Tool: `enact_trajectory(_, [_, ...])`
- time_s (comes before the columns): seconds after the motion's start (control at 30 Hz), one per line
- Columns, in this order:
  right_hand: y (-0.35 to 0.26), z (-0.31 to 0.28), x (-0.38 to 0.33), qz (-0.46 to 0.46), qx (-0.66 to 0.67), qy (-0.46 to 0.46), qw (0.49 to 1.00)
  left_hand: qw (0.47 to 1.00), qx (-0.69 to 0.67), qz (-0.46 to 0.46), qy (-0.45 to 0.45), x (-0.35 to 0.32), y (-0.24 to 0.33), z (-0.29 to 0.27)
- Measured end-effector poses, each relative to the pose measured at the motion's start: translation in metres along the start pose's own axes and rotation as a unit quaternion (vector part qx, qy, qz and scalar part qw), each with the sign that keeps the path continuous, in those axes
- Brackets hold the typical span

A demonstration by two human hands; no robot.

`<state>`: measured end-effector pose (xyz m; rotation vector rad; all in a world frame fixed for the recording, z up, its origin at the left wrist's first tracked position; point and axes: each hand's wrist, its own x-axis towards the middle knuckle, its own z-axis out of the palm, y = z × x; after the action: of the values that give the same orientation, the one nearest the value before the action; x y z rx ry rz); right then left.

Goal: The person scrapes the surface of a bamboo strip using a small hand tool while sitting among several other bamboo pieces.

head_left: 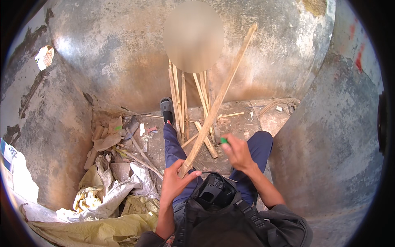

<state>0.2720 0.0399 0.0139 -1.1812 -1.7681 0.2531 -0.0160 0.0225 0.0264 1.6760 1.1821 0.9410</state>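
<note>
My left hand [175, 181] grips the lower end of a long bamboo strip [220, 94] that slants up and to the right toward the wall. My right hand [236, 150] is closed around a small green-handled tool [223, 140], held just right of the strip's lower part. A bundle of several more bamboo strips [181, 99] leans upright against the wall behind. I sit with my legs in dark blue trousers [173, 148]; my left leg stretches forward, ending in a grey sandal [166, 109].
Worn grey concrete walls [115, 53] curve around a tight corner. Crumpled yellowish and white sacks [103, 197] lie at the lower left with cardboard scraps and sticks [140, 152]. A black strapped pack [214, 193] sits on my chest. Loose bamboo pieces [205, 144] lie on the floor.
</note>
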Motion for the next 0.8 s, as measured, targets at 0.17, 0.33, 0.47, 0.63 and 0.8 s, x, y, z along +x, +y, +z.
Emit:
enact_trajectory(0.17, [-0.034, 0.008, -0.008, -0.101, -0.043, -0.075, 0.991, 0.998, -0.067, 0.006, 0.012, 0.005, 0.014, 0.016])
enact_trajectory(0.33, [-0.037, 0.017, -0.009, -0.144, -0.060, -0.076, 0.985, 0.998, -0.059, 0.030, 0.024, 0.010, -0.002, 0.023])
enact_trajectory(0.47, [-0.036, 0.022, -0.012, -0.140, -0.056, -0.093, 0.984, 0.997, -0.064, 0.043, 0.029, 0.009, 0.007, 0.027])
enact_trajectory(0.63, [-0.037, 0.023, -0.011, -0.131, -0.044, -0.096, 0.986, 0.996, -0.034, 0.066, 0.041, 0.008, 0.009, 0.030])
enact_trajectory(0.8, [-0.039, 0.022, -0.011, -0.118, -0.051, -0.101, 0.987, 0.998, -0.030, 0.035, 0.040, 0.007, 0.010, 0.030])
